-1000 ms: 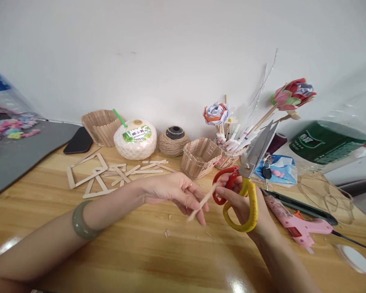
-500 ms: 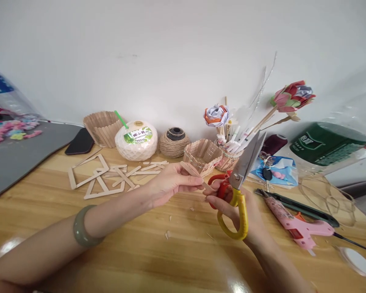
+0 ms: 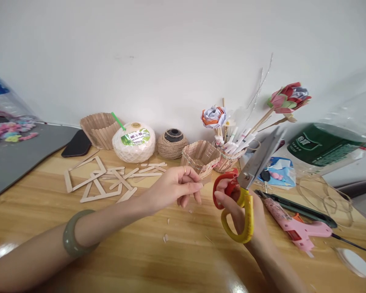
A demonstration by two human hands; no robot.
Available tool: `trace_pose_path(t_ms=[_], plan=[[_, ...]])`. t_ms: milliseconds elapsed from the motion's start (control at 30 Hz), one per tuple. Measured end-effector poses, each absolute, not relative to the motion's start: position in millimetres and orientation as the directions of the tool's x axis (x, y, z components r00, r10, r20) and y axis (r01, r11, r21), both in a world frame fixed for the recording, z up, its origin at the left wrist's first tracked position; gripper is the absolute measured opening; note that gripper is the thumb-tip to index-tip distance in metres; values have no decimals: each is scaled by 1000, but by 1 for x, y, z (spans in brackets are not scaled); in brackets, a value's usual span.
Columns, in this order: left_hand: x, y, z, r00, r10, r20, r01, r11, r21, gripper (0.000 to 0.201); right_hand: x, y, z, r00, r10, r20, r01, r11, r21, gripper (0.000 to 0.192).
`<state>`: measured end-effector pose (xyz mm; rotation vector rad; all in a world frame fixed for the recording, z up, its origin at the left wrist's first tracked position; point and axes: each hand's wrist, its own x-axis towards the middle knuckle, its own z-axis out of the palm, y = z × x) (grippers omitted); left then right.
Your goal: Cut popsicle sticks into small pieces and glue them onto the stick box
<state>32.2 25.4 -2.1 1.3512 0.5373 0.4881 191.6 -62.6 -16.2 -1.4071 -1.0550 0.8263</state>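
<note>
My left hand (image 3: 177, 188) is closed in a pinch in front of the small stick basket (image 3: 201, 156). Between its thumb and fingers is what looks like the end of a wooden craft stick (image 3: 206, 179), mostly hidden. My right hand (image 3: 240, 207) grips scissors (image 3: 246, 179) with one red and one yellow handle. Their blades point up and away to the right, nearly together. To the left of my hands, several loose craft sticks (image 3: 100, 194) lie on the table, some forming angled shapes. Tiny wood scraps (image 3: 165, 238) are scattered below my left hand.
A larger stick basket (image 3: 100, 130), a white coconut (image 3: 134, 147) with a green straw and a twine spool (image 3: 172, 146) line the wall. Paper flowers (image 3: 289, 99) stand at right. Nearer are a pink glue gun (image 3: 301, 228), a utility knife (image 3: 311, 211) and a white disc (image 3: 354, 262).
My hands have drawn apart, the scissors moving slightly right. My right fingers no longer pinch a piece of stick, and the stick in my left hand shows far less. The view has shifted a little.
</note>
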Motion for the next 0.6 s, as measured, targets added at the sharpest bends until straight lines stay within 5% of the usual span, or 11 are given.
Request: trace_pose_path(t_ms=[300,600], plan=[[30,13,9,729,671,133,-254,85,963,9,191,-78,-42,-6,991,130,133,130,-983,35],[31,7,7,729,670,137,-268,96,959,16,190,-82,-41,-39,997,71,155,76,-985,40]])
